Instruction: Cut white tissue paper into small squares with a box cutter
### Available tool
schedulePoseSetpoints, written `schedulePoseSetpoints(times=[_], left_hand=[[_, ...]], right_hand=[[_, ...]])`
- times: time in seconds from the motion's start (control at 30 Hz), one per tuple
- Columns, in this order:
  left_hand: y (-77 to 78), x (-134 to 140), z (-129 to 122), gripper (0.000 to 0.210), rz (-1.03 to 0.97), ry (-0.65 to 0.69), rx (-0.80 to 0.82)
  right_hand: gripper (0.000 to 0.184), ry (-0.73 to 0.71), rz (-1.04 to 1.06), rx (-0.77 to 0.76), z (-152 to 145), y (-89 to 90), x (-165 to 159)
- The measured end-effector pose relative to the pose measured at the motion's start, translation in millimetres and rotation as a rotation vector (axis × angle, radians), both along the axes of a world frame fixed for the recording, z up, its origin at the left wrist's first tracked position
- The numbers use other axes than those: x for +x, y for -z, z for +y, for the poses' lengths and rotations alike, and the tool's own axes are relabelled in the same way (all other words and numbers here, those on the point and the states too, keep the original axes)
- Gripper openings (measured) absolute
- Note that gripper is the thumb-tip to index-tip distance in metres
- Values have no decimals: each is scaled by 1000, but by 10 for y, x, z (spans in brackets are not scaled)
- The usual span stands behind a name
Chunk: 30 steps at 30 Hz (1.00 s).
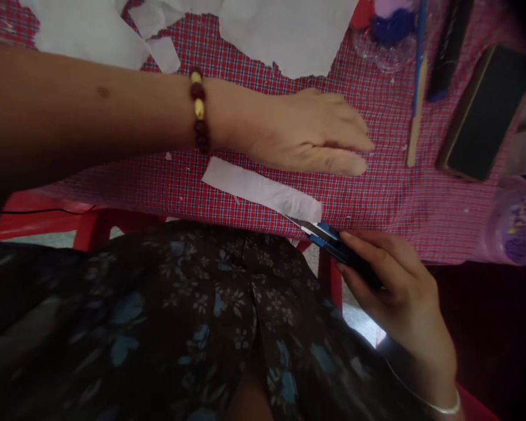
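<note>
- At the upper left you have one large white sheet (87, 35), with at least two smaller white scraps (164, 54) just right of it; the overlaps leave their exact count unclear.
- One beaded bracelet (199, 109) circles your left wrist.
- One narrow white strip (263, 188) lies slantwise at the centre of the frame on the one checked cloth (377, 193). It is just below your left hand, in view apart from the fingers, and its right end is near your right fingertips.
- A second large white sheet (289, 35) spreads across the top centre.
- Your left hand (311, 126) lies palm down above the strip, fingers stretched out and nearly together, gripping nothing visible; you cannot tell what is under the palm.
- One blue-and-black cutter (333, 241) points up-left, its blade at the strip's lower edge near the right end; whether they touch is unclear.
- Your right hand (397, 286) has its fingers and thumb closed around the cutter's body, right of the strip.
- At the upper right are one clear dish (390, 44) with coloured contents, one blue-and-wood stick (416, 108), one dark pen-like tool (449, 52) and one dark phone (482, 117).
- One clear tub (519, 234) with yellow and purple bits sits at the right edge.
</note>
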<state>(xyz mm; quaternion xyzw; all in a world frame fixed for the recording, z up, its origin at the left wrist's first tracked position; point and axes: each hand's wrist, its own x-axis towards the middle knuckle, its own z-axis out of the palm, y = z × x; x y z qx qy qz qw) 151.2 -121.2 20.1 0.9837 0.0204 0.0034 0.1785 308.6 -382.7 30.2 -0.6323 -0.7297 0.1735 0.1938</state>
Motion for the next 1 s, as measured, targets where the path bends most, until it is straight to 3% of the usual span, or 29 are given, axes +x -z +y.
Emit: schedulePoseSetpoints(times=[0.1,0.23,0.57,1.0], left_hand=[[184,-187,52,66,-27,99,25],[359,-314,21,68,-77,87,108],[319,-309,-19,67,-96,61,76],[277,-281,-38,69,-30,43,66]], right_hand=[[57,4,2,-7,-2,1,3],[58,10,-9,6,18,-3,11],[64,-29,-20,13,181,-20,-7],[56,-106,-30,-36,317,-95,-175]])
